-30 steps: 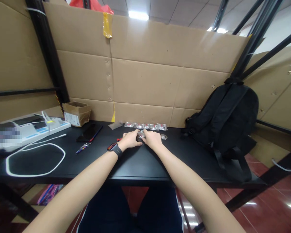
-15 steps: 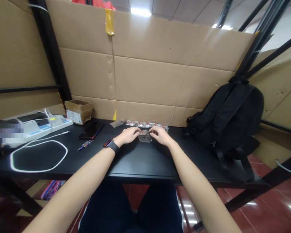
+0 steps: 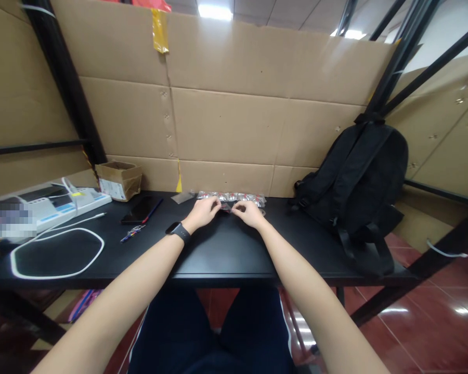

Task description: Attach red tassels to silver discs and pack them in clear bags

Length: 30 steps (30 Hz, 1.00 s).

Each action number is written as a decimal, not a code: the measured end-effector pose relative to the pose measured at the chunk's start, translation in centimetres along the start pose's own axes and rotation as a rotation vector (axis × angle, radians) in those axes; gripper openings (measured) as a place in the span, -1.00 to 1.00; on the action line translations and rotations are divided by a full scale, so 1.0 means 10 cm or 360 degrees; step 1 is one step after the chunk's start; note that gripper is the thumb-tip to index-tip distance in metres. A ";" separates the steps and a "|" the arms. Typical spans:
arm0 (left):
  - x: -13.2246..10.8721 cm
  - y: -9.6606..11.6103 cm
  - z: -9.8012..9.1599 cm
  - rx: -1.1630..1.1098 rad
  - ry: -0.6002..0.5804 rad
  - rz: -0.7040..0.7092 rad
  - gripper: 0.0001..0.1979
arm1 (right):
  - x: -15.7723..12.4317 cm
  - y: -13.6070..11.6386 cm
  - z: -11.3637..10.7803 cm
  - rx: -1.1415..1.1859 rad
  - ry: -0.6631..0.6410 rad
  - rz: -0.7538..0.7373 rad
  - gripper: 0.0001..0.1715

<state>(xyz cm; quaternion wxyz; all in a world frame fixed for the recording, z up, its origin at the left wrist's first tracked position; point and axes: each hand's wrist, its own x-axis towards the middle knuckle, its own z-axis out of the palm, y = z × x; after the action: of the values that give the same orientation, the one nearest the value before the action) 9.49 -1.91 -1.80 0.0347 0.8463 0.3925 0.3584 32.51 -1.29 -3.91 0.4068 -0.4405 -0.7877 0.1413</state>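
Near the back of the black table, my left hand (image 3: 204, 212) pinches one side of a small clear plastic bag (image 3: 226, 207) with something red on it. My right hand (image 3: 248, 213) is closed at the bag's other side, thumb and fingertips together. Most of the bag is hidden by my fingers. Just behind lie several small shiny packets with red marks (image 3: 245, 197) in a row along the cardboard. To the left of them a flat greyish bag (image 3: 182, 198) lies on the table. A dark watch (image 3: 178, 231) is on my left wrist.
A phone (image 3: 141, 210), keys (image 3: 131, 234), a white cable (image 3: 101, 249), a power strip (image 3: 58, 213) and an opened cardboard box (image 3: 120, 180) are at the left. A black backpack (image 3: 368, 176) stands at the right. Cardboard walls (image 3: 226, 130) close off the back.
The bag, which lay visible in front of my fingers, is now turned up and mostly hidden between them. My fingertips have closed in, and the whole view has shifted slightly.
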 end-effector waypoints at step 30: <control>-0.01 -0.02 -0.10 -0.0397 -0.0084 -0.0124 -0.77 | -0.05 -0.27 -0.14 0.0833 -0.0064 0.0398 -0.59</control>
<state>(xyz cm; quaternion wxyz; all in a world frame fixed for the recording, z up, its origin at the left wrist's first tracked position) 8.64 -2.05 -1.16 0.1638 0.8288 0.3764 0.3804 32.16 -3.47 -1.71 0.4703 -0.4114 -0.6719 0.3977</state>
